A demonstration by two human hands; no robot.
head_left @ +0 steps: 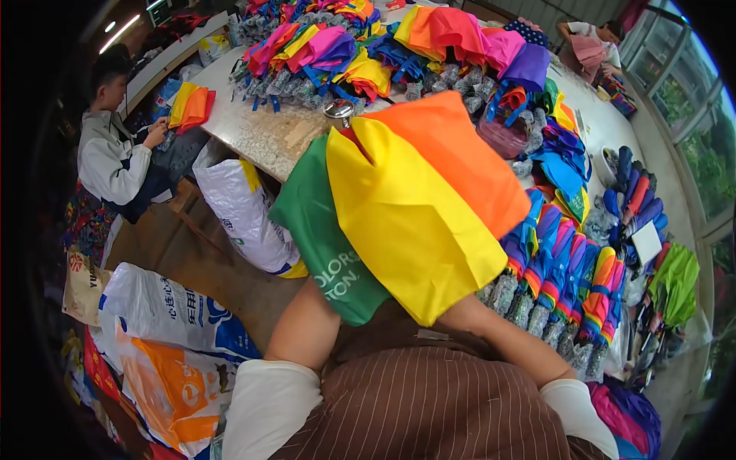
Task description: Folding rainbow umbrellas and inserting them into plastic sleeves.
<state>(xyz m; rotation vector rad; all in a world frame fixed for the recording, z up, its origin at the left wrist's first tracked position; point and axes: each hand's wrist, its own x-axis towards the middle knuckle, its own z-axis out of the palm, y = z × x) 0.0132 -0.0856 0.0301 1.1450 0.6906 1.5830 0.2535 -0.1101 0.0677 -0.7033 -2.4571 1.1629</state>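
A partly folded umbrella (414,222) with loose green, yellow and orange panels is in front of my body, its cloth spreading over both hands. At its upper end a shiny metal knob (339,112) shows. My left forearm goes up beneath the green panel (322,230), and the left hand is hidden under it. My right hand (458,313) is at the lower edge of the yellow panel, with only its back near the wrist showing. The fingers of both hands are covered by the cloth, so their grip cannot be seen.
The worktable (253,126) holds piles of multicoloured umbrellas (322,54), with a row of rolled ones (567,268) on the right. Large plastic bags (169,307) stand at the left. One person (115,146) sits left with colourful cloth; another (594,46) is at the far right.
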